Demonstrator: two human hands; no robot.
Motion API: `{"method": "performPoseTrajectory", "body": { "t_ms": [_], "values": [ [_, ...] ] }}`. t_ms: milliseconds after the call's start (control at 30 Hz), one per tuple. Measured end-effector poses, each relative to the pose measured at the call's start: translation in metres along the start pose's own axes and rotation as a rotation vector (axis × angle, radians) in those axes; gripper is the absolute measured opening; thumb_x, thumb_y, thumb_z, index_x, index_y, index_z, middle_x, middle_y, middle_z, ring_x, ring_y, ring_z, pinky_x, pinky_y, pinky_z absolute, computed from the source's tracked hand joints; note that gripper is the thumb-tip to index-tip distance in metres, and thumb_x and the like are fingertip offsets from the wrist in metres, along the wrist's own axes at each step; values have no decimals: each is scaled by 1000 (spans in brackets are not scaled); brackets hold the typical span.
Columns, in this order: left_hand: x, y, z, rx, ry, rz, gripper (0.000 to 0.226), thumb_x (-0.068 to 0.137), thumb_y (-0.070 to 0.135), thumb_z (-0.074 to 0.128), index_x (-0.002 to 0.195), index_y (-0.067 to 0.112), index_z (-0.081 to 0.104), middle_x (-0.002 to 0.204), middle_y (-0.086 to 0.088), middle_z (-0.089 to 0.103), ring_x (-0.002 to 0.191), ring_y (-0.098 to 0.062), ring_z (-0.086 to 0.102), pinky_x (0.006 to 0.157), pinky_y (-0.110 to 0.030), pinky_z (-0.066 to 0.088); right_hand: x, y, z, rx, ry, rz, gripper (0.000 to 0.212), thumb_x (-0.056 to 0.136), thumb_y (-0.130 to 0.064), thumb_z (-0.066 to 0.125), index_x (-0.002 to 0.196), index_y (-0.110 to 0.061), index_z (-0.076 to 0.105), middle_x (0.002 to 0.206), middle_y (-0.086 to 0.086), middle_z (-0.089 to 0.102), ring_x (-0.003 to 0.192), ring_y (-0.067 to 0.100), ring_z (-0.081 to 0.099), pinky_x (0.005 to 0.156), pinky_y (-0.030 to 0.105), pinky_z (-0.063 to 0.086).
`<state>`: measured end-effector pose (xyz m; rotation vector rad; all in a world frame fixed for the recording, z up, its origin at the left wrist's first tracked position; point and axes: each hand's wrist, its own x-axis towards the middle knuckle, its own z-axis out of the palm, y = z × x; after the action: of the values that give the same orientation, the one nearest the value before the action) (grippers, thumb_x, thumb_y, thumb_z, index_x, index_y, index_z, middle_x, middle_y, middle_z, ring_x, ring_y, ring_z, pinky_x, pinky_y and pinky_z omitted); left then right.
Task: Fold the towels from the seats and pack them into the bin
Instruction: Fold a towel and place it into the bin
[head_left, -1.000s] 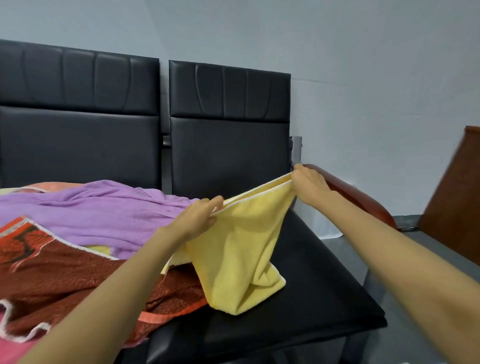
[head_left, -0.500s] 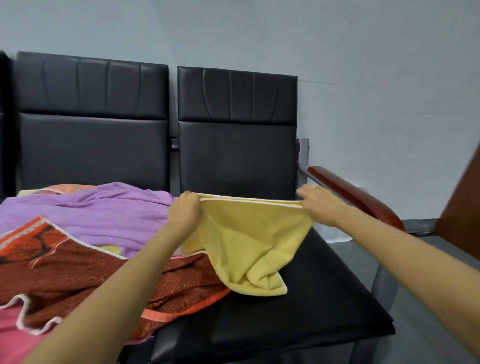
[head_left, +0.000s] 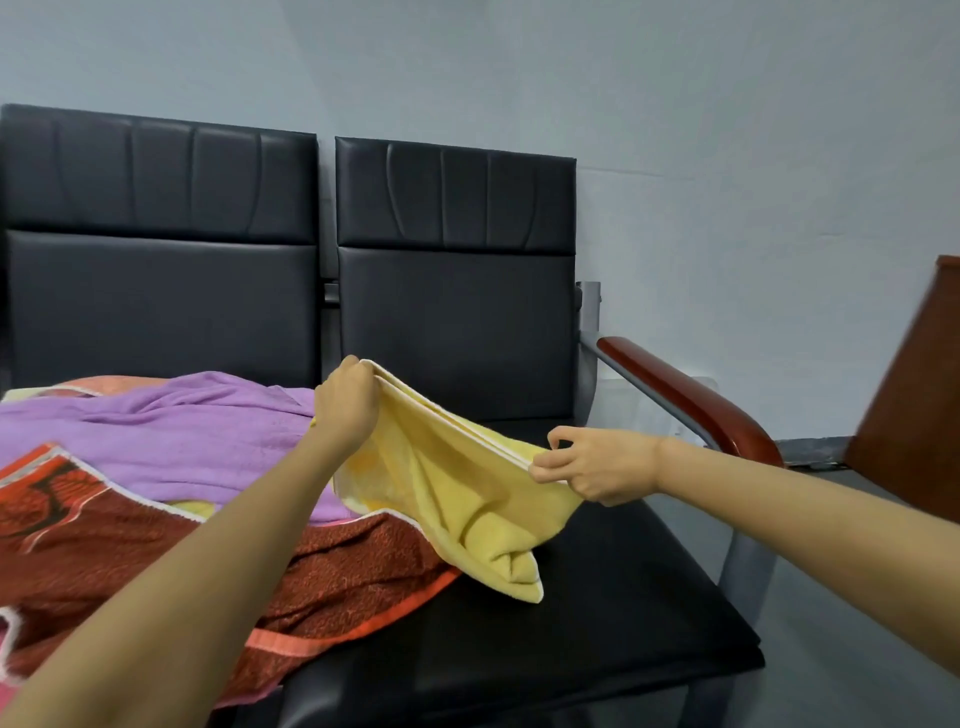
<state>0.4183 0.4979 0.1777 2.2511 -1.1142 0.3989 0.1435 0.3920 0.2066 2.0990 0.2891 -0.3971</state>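
- Head camera lets me see two hands holding one yellow towel (head_left: 457, 499) above the black seat (head_left: 597, 623) on the right.
- I see the left hand (head_left: 345, 402) curled tight round one end of the towel's top edge. It is held up high, in front of the seat back (head_left: 457, 291).
- I see the right hand (head_left: 597, 470) pinch the other end of that edge. It is lower down, nearer the red-brown armrest (head_left: 685, 400).
- The edge looks like two layers together. It runs on a slant from one hand to the other.
- The rest of the yellow towel hangs in soft folds. Its bottom tip rests on the black seat, right beside the red patterned towel (head_left: 337, 571).
- A purple towel (head_left: 182, 436) lies on the left seat, partly under the red one.
- A bit of pink cloth (head_left: 8, 701) shows in the bottom left corner.
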Motion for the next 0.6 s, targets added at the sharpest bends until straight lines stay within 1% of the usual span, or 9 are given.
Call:
{"method": "performPoseTrajectory", "body": {
  "t_ms": [100, 133, 200, 267, 333, 433, 500, 567, 600],
  "values": [
    [5, -3, 2, -7, 2, 23, 29, 92, -1, 33, 99, -2, 61, 102, -15, 55, 88, -34, 54, 69, -38, 39, -1, -2, 2, -28, 58, -12, 22, 50, -27, 79, 39, -22, 61, 99, -5, 65, 102, 12, 51, 89, 34, 34],
    [6, -3, 1, 1, 6, 44, 31, 91, -2, 33, 101, 1, 62, 101, -14, 56, 88, -32, 54, 69, -37, 37, -1, -2, 0, -1, 65, -4, 20, 49, -25, 79, 39, -21, 62, 95, -4, 65, 98, 13, 49, 88, 33, 35],
    [5, -2, 0, -9, 11, 140, 36, 89, -1, 34, 104, 10, 65, 100, -10, 57, 90, -30, 54, 72, -34, 33, 3, -1, -3, 125, 55, 72, 15, 52, -19, 78, 46, -16, 64, 82, -1, 60, 81, 15, 48, 76, 28, 43],
    [3, 1, -2, -18, 31, 303, 42, 88, 8, 30, 106, 16, 67, 97, -8, 60, 94, -29, 54, 79, -35, 32, 8, -1, -3, 269, -15, 187, 8, 75, -9, 62, 73, -6, 69, 84, 4, 52, 76, 18, 42, 71, 28, 42],
    [3, 1, -6, -20, 52, 404, 46, 86, 17, 26, 104, 13, 68, 94, -9, 63, 93, -29, 54, 82, -35, 34, 9, 2, -1, 357, -122, 298, 21, 87, -4, 44, 91, -1, 64, 90, 6, 45, 79, 18, 37, 70, 30, 37],
    [7, -2, -11, 9, 16, 373, 34, 94, 10, 36, 108, 14, 67, 99, -9, 62, 97, -29, 53, 78, -35, 34, 5, 6, 1, 423, -116, 352, 21, 89, -4, 40, 89, -1, 62, 98, 6, 45, 79, 18, 33, 68, 30, 30],
    [6, -4, -11, -10, -25, 307, 34, 95, 9, 37, 109, 17, 67, 102, -8, 59, 96, -30, 54, 75, -35, 37, 5, 9, 2, 452, -112, 373, 16, 89, -5, 41, 84, -3, 57, 104, 5, 44, 77, 16, 34, 65, 28, 30],
    [5, -8, -13, -25, -53, 217, 33, 94, 9, 36, 105, 13, 67, 101, -9, 57, 93, -31, 54, 71, -36, 40, 5, 10, 3, 527, -84, 437, 14, 88, -6, 43, 77, -5, 51, 101, 3, 40, 66, 16, 36, 56, 26, 29],
    [6, -11, -14, -22, -58, 178, 33, 93, 8, 36, 101, 9, 68, 100, -10, 57, 92, -32, 54, 69, -35, 39, 5, 11, 6, 556, -88, 462, 20, 87, -7, 44, 67, -8, 44, 94, 2, 38, 58, 16, 33, 51, 25, 25]
  ]
}}
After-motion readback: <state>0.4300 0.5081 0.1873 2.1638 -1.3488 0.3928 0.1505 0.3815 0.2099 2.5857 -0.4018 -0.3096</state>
